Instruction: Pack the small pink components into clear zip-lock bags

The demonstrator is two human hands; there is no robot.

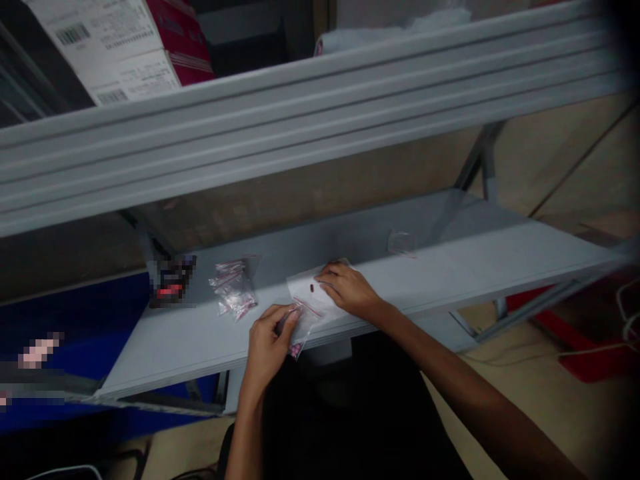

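Clear zip bag (302,319) pinched by left hand (267,347) at centre frame; right hand (347,288) presses flat (fingers spread) on a sheet (313,293), steadying it.

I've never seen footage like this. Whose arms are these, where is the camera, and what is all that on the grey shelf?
There is no machine here: a person wears the camera on the head, so it looks down at their own bare hands. The left hand pinches a small clear plastic zip bag with a red strip at the front edge of the long grey shelf. The right hand rests on a flat clear plastic bag holding one small dark piece. To the left lies a pile of small clear bags with red strips; another lone clear bag lies farther back.
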